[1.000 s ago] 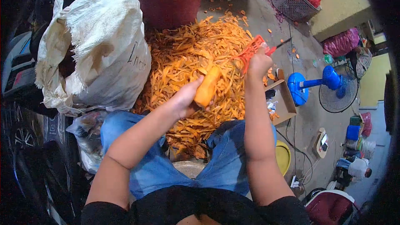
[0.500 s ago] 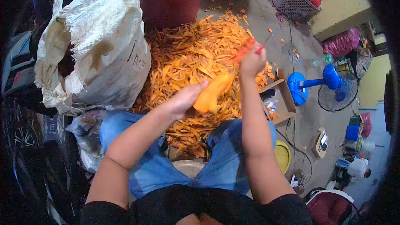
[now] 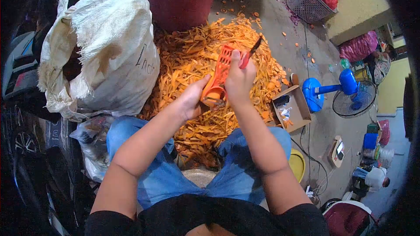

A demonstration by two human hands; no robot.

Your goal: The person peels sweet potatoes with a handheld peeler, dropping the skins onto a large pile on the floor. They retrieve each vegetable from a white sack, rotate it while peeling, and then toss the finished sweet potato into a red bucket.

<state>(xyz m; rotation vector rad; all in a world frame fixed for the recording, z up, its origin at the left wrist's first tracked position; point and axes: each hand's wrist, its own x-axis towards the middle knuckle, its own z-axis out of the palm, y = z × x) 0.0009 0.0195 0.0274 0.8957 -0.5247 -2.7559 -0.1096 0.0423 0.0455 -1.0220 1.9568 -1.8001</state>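
My left hand [image 3: 192,99] is closed around a thick orange carrot [image 3: 213,96] held over the heap of peelings. Across it lies a red-orange plastic peeler [image 3: 223,64], its end touching the carrot. My right hand [image 3: 240,79] grips this peeler, thumb on top. From the same fist sticks out a small knife with a red handle and a dark blade [image 3: 255,45], pointing up and right. Under both hands spreads a large pile of orange peelings [image 3: 188,67] with cut carrot ends at its right side.
A white woven sack [image 3: 113,48] stands at the left, with a dark red tub [image 3: 175,0] behind the pile. At the right are an open cardboard box [image 3: 302,105], a blue fan [image 3: 348,81] and a yellow round lid or basin [image 3: 297,166]. A person [image 3: 372,177] is far right.
My right hand has come back toward me and left, bringing the peeler onto the carrot. The carrot has tilted more upright and my left hand has shifted slightly.
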